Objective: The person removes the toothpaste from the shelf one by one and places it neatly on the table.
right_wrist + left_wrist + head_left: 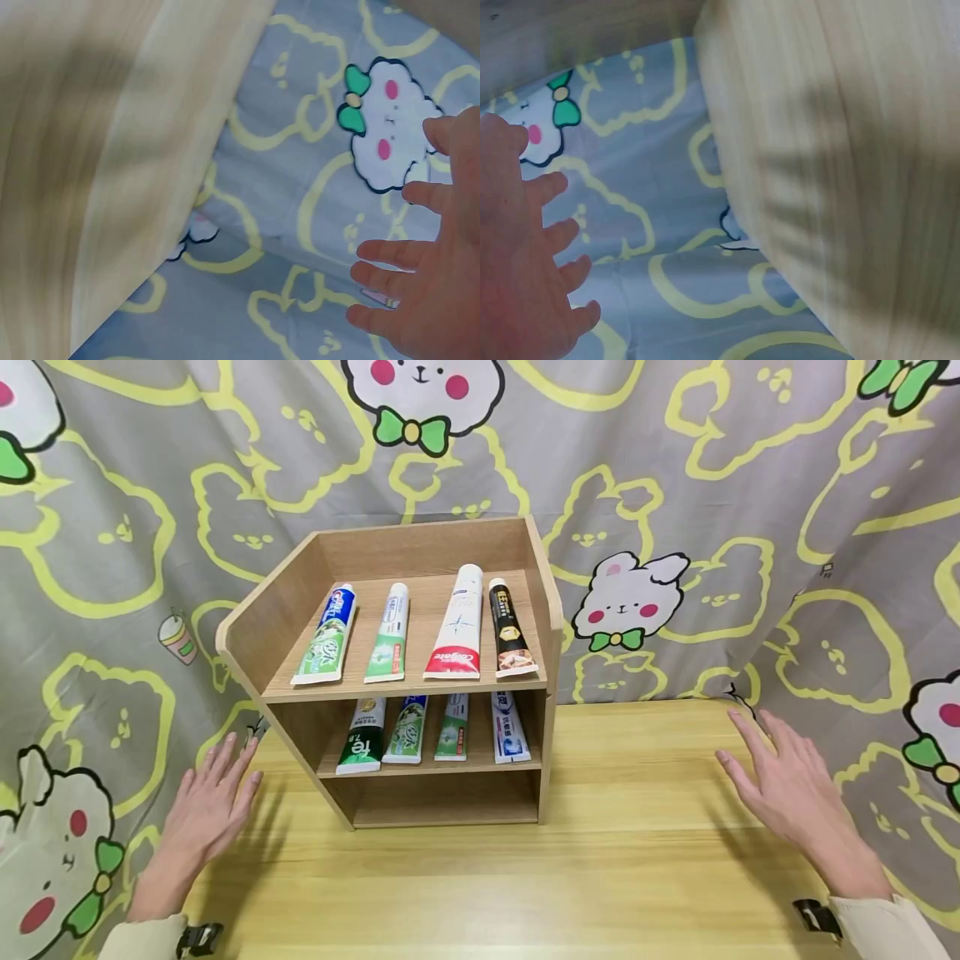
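A small wooden shelf (542, 602) stands at the back of the table (600, 860). Its top level carries several toothpaste tubes lying flat, among them a white and red tube (456, 625) and a black tube (508, 628). Several more tubes (408, 731) lie on the middle level; the bottom level shows nothing. My left hand (210, 797) hovers flat at the table's left edge, fingers straight, holding nothing. My right hand (783, 781) is spread flat over the table to the shelf's right, also empty. In the wrist views each hand (525, 277) (424, 277) shows with fingers apart.
A grey curtain (712, 485) printed with yellow bear outlines and white bunnies hangs behind and beside the table. Bare wood lies in front of the shelf and to its right. The table edge (780, 247) (172, 225) meets the curtain in both wrist views.
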Tool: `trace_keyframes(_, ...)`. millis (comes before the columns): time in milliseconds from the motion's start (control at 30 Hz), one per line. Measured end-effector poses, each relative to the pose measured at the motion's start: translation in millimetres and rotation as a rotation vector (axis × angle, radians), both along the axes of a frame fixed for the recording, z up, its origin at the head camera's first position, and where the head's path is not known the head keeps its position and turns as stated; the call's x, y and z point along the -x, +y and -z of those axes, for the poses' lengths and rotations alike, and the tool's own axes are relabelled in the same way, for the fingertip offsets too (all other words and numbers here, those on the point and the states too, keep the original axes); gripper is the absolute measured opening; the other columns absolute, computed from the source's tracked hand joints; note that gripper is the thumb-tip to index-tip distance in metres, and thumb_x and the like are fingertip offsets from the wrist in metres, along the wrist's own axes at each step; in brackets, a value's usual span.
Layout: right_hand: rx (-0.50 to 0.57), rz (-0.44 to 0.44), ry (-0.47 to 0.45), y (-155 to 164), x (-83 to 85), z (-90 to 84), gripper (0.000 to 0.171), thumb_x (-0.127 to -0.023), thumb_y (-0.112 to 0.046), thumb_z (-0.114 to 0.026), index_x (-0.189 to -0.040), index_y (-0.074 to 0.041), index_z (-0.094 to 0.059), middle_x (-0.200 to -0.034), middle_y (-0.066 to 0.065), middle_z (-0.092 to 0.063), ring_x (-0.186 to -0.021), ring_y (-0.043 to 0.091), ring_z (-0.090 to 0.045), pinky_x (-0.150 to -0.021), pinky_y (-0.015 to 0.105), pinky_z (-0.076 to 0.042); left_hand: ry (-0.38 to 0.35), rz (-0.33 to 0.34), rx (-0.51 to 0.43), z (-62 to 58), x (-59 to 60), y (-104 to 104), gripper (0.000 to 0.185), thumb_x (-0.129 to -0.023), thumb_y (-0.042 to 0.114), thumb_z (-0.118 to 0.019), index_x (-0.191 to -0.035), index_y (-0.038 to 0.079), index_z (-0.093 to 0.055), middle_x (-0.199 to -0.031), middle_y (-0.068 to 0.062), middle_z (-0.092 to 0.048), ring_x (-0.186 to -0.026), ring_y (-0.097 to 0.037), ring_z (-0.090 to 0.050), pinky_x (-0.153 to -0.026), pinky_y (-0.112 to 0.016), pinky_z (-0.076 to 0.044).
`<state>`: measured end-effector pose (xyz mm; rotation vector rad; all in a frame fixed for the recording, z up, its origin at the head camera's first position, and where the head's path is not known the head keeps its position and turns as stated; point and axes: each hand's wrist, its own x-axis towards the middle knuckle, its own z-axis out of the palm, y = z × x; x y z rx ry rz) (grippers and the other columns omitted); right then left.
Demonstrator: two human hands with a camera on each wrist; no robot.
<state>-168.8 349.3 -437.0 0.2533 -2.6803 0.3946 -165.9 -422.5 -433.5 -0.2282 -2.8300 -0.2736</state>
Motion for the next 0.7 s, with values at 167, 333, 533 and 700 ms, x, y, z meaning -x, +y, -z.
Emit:
trace_keyframes(167,0.066,-0.024,0.058,-13.4,-7.9,-9.6,0.062,-0.106,-0.03,-0.055,-0.162,-0.018,-0.031,-0.151,0.037,-0.034,-0.13,0.063,-0.034,-0.099,0.078,-0.025,0.038,-0.008,-0.034,-10.1,-7.6,3.8,0.057,-0.112,0.034,-0.031,-0.166,0.022,-0.017,-0.171,-0.015,-0.005,-0.153,-0.048,-0.005,-0.115,-0.074,-0.005)
trace_keyframes(333,0.132,-0.057,0.144,-30.4,-15.6,-20.4,0.062,-0.103,-0.024,-0.062,-0.16,-0.018,-0.037,-0.148,0.031,-0.043,-0.125,0.061,-0.041,-0.09,0.076,-0.032,0.109,-0.006,-0.067,-22.7,-15.1,10.1,0.056,-0.112,0.031,-0.033,-0.166,0.023,-0.02,-0.17,-0.016,-0.009,-0.152,-0.049,-0.011,-0.116,-0.073,-0.007)
trace_keyframes(533,0.193,-0.094,0.182,-44.3,-24.6,-31.5,0.064,-0.101,-0.019,-0.065,-0.159,-0.018,-0.039,-0.151,0.024,-0.045,-0.126,0.058,-0.043,-0.09,0.073,-0.034,0.172,0.006,-0.108,-33.7,-19.2,19.7,0.054,-0.112,0.028,-0.035,-0.165,0.024,-0.024,-0.169,-0.017,-0.014,-0.15,-0.05,-0.017,-0.116,-0.071,-0.01)
trace_keyframes(700,0.225,-0.103,0.185,-53.5,-30.2,-41.7,0.066,-0.101,-0.018,-0.066,-0.16,-0.023,-0.038,-0.154,0.019,-0.044,-0.13,0.055,-0.043,-0.091,0.073,-0.035,0.258,0.046,-0.155,-41.5,-21.7,28.6,0.052,-0.111,0.023,-0.038,-0.163,0.02,-0.031,-0.166,-0.021,-0.022,-0.145,-0.053,-0.027,-0.116,-0.069,-0.018)
